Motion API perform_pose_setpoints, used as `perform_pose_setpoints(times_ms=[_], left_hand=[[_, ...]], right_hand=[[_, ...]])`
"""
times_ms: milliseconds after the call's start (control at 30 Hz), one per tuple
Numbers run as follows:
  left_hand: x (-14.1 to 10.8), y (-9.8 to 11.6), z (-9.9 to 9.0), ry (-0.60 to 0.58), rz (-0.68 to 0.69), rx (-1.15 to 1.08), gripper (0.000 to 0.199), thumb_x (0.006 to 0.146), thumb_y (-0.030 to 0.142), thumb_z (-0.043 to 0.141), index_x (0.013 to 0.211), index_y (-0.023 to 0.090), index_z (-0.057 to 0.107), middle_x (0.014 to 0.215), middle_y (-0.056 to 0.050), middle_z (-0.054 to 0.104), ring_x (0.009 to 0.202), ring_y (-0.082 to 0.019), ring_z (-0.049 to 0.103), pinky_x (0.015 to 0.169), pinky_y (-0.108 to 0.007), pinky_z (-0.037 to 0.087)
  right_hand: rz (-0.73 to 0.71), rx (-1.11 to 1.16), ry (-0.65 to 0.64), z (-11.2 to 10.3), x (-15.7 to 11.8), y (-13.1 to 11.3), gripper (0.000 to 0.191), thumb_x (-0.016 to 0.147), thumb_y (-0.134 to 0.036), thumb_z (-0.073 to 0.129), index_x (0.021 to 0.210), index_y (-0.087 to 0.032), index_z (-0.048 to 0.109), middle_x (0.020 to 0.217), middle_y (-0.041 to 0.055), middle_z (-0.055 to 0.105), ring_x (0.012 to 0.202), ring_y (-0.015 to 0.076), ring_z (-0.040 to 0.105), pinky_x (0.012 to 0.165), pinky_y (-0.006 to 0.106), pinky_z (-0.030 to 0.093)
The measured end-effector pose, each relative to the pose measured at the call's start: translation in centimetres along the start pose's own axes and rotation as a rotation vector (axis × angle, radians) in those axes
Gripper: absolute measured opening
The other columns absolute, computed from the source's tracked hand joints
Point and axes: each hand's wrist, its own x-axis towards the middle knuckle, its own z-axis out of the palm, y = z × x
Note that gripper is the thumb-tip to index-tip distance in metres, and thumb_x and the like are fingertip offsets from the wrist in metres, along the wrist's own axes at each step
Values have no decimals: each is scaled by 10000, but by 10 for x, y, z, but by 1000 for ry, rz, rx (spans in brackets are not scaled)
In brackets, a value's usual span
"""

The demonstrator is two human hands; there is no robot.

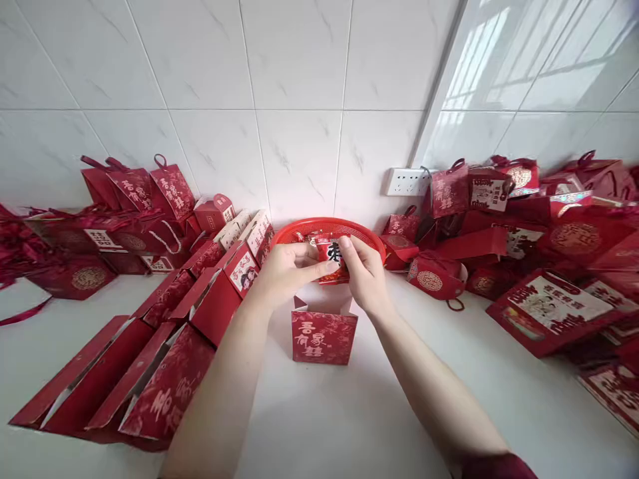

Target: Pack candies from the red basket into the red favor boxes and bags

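Observation:
My left hand [292,269] and my right hand [365,271] come together over the near side of a red plastic basket [359,229]. Between them is a small red-and-white snack packet [328,251] with a large black character on it. My left thumb lies across its lower edge, and my right thumb presses its upper right corner. Directly below the hands stands a red gift box [324,338] with white characters, upright and with its top open. More red packets in the basket are partly hidden by my hands.
Rows of open red boxes [170,382] stand on the white counter [389,412] to the left. Finished-looking red boxes with ribbon handles [134,186] sit behind them. Many red boxes [564,239] are piled at right. A white socket panel [407,181] is on the tiled wall.

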Motion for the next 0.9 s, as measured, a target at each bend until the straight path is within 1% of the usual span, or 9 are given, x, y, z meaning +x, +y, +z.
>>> perform_pose_setpoints(times_ms=[67, 167, 367, 467, 567, 700, 800, 900], left_hand=[[1, 0, 0, -10, 9, 0, 203, 723, 309, 783, 817, 152, 695, 789, -5, 690, 794, -136, 653, 732, -229, 518], [2, -1, 0, -28, 19, -12, 210, 707, 303, 793, 782, 143, 680, 743, -3, 674, 758, -139, 647, 715, -243, 518], [2, -2, -1, -50, 44, -43, 230, 706, 295, 793, 826, 141, 673, 823, -19, 691, 798, -146, 649, 748, -257, 520], [1, -1, -1, -74, 46, -6, 258, 729, 316, 775, 904, 152, 678, 894, -25, 696, 866, -155, 649, 796, -265, 517], [0, 1, -2, -116, 26, 55, 265, 738, 349, 767, 908, 160, 692, 909, -25, 706, 868, -156, 654, 794, -263, 518], [-3, 3, -5, -147, -9, 125, 272, 750, 399, 749, 847, 149, 702, 865, -37, 717, 834, -174, 666, 744, -274, 525], [-3, 3, -7, -213, -51, 161, 329, 743, 423, 749, 924, 151, 712, 918, -57, 725, 881, -209, 677, 777, -310, 539], [-4, 2, -7, -256, -80, 174, 368, 745, 438, 742, 982, 158, 707, 970, -73, 723, 918, -238, 679, 784, -340, 553]], right_hand=[[1, 8, -6, -1, 1, 0, 416, 962, -483, 434, 667, -198, 364, 657, -33, 318, 616, 109, 289, 560, 262, 242], [-2, 22, -10, -2, 1, -1, 409, 960, -478, 439, 669, -198, 375, 661, -32, 325, 618, 111, 294, 566, 260, 252], [-28, -10, 16, -2, -2, -8, 405, 965, -467, 434, 668, -201, 364, 656, -33, 326, 611, 110, 297, 568, 256, 264], [-52, -61, 58, -3, -3, -11, 417, 967, -462, 432, 656, -203, 330, 637, -38, 313, 592, 106, 288, 550, 254, 256], [-61, -83, 72, -5, -2, -12, 430, 954, -469, 460, 648, -203, 318, 625, -41, 306, 582, 102, 282, 534, 251, 250], [-22, -53, 12, -14, 2, -13, 478, 941, -528, 451, 613, -195, 349, 598, -35, 334, 565, 97, 310, 516, 249, 256], [31, -37, -30, -22, 5, -14, 530, 933, -547, 456, 556, -185, 370, 538, -34, 350, 518, 88, 317, 487, 248, 245], [51, -39, -84, -30, 7, -16, 524, 922, -514, 507, 533, -177, 409, 501, -35, 382, 483, 79, 333, 465, 243, 252]])
